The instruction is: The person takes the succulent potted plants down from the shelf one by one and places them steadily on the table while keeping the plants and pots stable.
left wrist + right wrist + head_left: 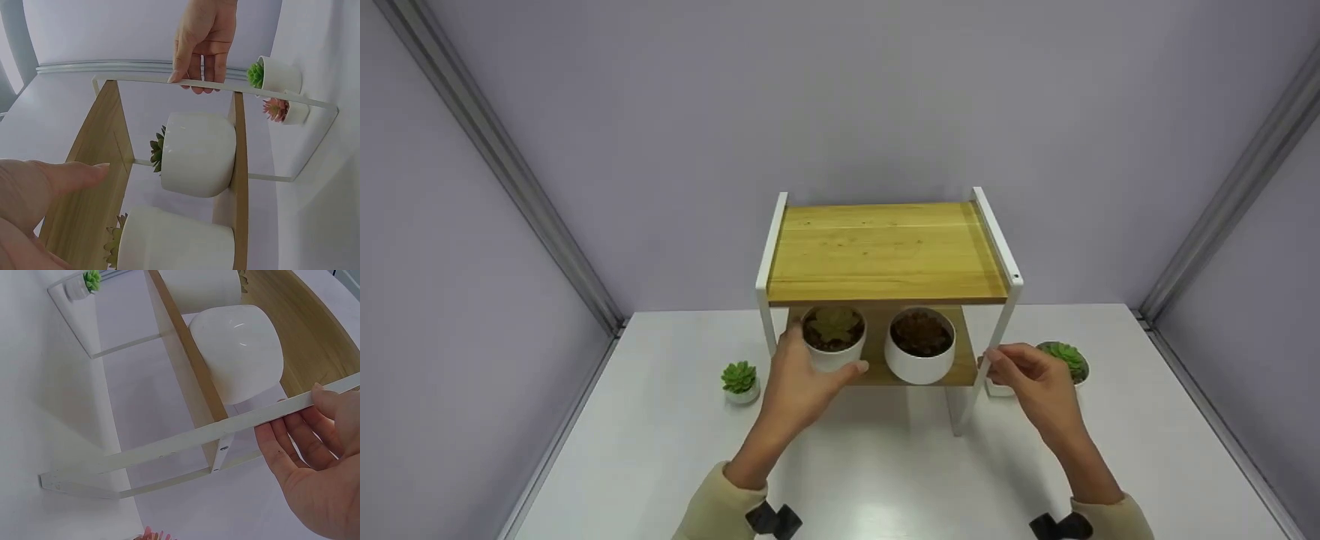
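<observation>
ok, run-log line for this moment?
left hand: at left pot, contact unclear | right hand: pinches white rack upright | left pot, right pot: on lower shelf

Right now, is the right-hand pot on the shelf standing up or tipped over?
Upright: the right-hand pot sits base-down on the lower board, its plant facing up.
</observation>
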`<state>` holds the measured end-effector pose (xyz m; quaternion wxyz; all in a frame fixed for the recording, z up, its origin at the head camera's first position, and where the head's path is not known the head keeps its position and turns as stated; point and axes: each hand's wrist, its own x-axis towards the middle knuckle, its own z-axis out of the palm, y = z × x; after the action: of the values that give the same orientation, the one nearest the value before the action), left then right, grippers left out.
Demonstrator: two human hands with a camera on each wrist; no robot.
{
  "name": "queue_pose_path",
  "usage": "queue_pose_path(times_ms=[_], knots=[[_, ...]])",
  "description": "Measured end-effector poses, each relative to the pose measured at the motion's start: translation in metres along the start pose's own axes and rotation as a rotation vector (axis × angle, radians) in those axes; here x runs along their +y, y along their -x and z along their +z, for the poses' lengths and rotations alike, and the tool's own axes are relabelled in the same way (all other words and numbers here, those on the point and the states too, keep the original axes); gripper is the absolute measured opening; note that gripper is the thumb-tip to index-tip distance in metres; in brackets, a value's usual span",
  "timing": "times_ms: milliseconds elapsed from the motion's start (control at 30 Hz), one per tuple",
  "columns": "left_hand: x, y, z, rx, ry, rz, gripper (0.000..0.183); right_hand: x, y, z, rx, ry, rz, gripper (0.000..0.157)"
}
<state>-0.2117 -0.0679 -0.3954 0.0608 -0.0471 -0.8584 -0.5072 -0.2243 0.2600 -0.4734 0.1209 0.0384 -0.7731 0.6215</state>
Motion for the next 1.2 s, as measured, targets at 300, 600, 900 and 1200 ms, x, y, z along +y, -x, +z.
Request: queue_pose_path(times_ms=[300,600,900,1200], knots=[[-0.007,-0.011,0.004,-0.044,0.038,-0.02,0.114,0.0,0.0,0.002,-0.01,-0.001,-0.008,0.028],[-0.009,-0.017,0.008,-0.038,0.087,-0.002,0.118,0.0,-0.001,0.002,-0.011,0.012,0.0,0.027],[-0.011,-0.024,0.013,-0.001,0.045,-0.048,0.114,-0.001,0.0,0.003,-0.008,0.015,0.01,0.029],[-0.009,-0.03,0.016,0.005,0.036,-0.135,0.122,-0.001,0.001,0.003,0.0,0.009,0.035,0.033]])
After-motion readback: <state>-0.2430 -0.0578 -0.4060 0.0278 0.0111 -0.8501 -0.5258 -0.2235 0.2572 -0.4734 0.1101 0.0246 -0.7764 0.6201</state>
